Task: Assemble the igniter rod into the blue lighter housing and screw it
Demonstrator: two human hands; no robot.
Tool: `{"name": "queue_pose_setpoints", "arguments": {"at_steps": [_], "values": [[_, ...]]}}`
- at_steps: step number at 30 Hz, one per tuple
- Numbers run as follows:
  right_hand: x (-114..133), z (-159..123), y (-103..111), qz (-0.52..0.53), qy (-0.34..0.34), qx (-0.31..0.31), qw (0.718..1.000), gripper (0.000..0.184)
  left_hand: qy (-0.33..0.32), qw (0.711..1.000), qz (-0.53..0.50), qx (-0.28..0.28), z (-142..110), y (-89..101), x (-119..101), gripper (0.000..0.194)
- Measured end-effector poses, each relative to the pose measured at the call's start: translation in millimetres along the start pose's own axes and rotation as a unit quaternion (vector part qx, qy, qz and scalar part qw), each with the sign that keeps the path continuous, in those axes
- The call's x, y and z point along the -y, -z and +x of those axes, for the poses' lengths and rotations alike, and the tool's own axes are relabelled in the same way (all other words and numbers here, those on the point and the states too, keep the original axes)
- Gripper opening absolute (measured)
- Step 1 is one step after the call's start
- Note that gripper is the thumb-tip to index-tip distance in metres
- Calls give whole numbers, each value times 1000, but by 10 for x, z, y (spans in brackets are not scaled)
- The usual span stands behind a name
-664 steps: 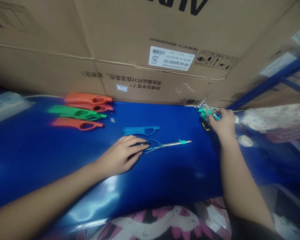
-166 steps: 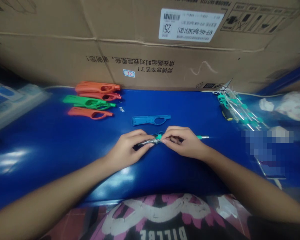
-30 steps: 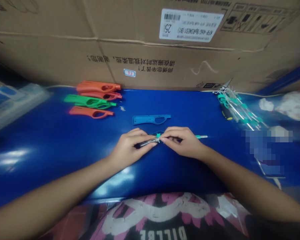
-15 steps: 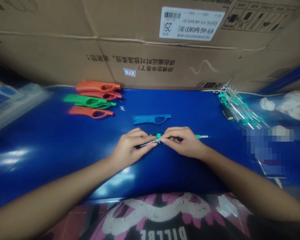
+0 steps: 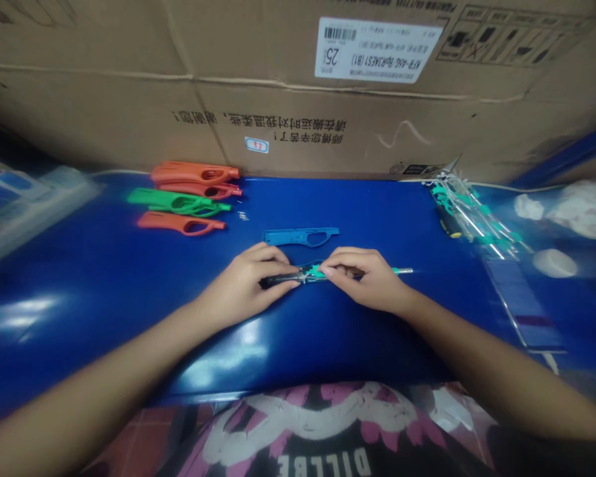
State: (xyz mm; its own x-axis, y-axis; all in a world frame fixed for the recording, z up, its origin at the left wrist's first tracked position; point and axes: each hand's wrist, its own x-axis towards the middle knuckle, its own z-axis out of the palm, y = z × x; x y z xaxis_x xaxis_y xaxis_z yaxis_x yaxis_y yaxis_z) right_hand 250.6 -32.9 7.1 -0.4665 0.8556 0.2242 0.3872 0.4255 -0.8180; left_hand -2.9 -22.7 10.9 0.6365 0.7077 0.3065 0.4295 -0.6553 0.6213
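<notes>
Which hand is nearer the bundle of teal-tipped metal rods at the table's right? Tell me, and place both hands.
Right. The right hand lies left of the bundle of rods, apart from it and closer to the person. The left hand is farther left still.

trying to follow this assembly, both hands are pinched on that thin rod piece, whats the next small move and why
Probably press the rod assembly down so it seats fully. The left hand and right hand grip it low against the blue table, its metal tip sticking out right, while the blue shell half lies untouched just behind.
</notes>
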Motion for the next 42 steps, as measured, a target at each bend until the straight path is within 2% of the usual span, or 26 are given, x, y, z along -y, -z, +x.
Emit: {"name": "queue_pose_setpoints", "arguments": {"at_steps": [10, 14, 19, 21, 24, 27, 29, 36, 42], "values": [[15, 8, -13, -13, 9, 1, 1000, 18, 34, 999, 12, 20, 9, -14, 37, 17], [10, -5, -9, -17, 18, -1, 1000, 18, 25, 999, 37, 18, 19, 25, 12, 19], [-2, -27, 27, -62, 67, -13, 996, 19, 18, 998, 56, 29, 9, 70, -9, 17], [0, -27, 48, -113, 110, -5, 987, 23, 33, 998, 47, 40, -2, 78, -7, 19], [9, -23, 72, -227, 161, 56, 959, 31, 52, 997, 28, 44, -11, 81, 5, 19], [9, -23, 80, -303, 164, 126, 930, 38, 55, 998, 16, 36, -8, 80, 18, 18], [4, -26, 78, -326, 163, 149, 919, 39, 59, 998, 12, 33, -2, 81, 23, 17], [29, -44, 50, -394, 182, 152, 888, 41, 77, 997, -1, 27, 1, 77, 21, 15], [50, -55, 16, -402, 181, 153, 885, 40, 87, 996, -2, 25, -21, 72, 5, 16]]}}
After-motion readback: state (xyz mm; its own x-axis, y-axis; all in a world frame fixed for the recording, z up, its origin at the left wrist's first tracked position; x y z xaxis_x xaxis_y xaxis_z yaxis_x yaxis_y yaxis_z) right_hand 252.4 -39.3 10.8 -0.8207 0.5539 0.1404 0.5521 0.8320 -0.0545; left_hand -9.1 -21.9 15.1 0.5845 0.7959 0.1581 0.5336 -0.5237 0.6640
